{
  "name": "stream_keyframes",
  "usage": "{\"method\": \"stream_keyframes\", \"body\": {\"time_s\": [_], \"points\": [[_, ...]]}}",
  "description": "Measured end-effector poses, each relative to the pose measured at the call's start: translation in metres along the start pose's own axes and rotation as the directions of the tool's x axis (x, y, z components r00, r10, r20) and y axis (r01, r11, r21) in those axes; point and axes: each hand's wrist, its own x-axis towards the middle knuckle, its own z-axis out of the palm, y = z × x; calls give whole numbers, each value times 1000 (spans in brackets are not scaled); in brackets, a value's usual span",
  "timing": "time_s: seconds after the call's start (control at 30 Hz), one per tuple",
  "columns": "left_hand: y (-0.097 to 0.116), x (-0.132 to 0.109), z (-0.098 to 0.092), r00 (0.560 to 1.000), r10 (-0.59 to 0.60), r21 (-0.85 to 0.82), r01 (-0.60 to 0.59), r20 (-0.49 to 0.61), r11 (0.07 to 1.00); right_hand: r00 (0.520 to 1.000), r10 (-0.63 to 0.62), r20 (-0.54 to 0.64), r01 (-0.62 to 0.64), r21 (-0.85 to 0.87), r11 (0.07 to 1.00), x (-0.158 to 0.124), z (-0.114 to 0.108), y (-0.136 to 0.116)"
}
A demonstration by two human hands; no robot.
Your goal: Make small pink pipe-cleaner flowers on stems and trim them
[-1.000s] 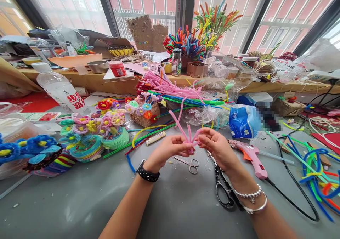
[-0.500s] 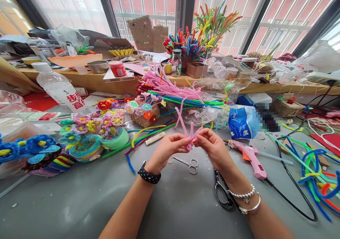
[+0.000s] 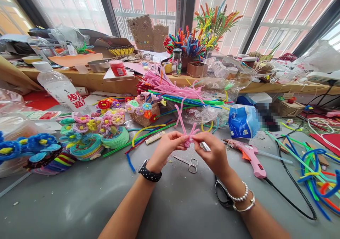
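Note:
Pink pipe cleaners (image 3: 181,121), bent and twisted into a small bunch at the bottom, stick up between my two hands above the grey table. My left hand (image 3: 171,147) pinches the bunch from the left between thumb and fingers. From the right, my right hand (image 3: 214,152) pinches it too, fingers curled; its thumb and fingertips meet at the twisted part. Something silvery (image 3: 205,146) shows by the right fingers, too small to name. Small scissors (image 3: 191,165) lie on the table beneath the hands. Black-handled scissors (image 3: 222,193) lie partly hidden under my right wrist.
A pink glue gun (image 3: 249,155) with a black cord lies right of my hands, near a blue tissue pack (image 3: 243,122). Pipe-cleaner flower pots (image 3: 86,145) stand left. More pink pipe cleaners (image 3: 162,81) are piled behind. Loose coloured pipe cleaners (image 3: 316,175) lie far right.
My right hand has turned and its fingers have curled more around the bunch. The short upright pink ends have spread and tilted right. My left hand has barely moved.

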Motion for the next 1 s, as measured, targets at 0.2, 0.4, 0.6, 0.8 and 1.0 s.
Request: {"method": "stream_keyframes", "body": {"time_s": [0.2, 0.4, 0.6, 0.8, 1.0], "points": [[1, -1, -1, 1000, -3, -9, 3, 3, 1000, 963, -252, 100, 269, -247, 931, -2, 0, 3], [2, -2, -1, 1000, -15, -36, 15, 20, 999, 925, -366, 104, 380, -311, 871, -2, 0, 4], [3, -3, -3, 998, 0, -62, 3, 60, 998, 940, -324, 105, 340, -261, 903, -1, -3, 3], [-1, -1, -4, 996, 43, -128, -33, 76, 991, 991, 130, 16, -131, 174, 976, 5, -6, -2], [-2, 0, -4, 995, 29, -137, -16, 90, 990, 882, 415, 223, -470, 345, 813, 9, -8, -2]]}}
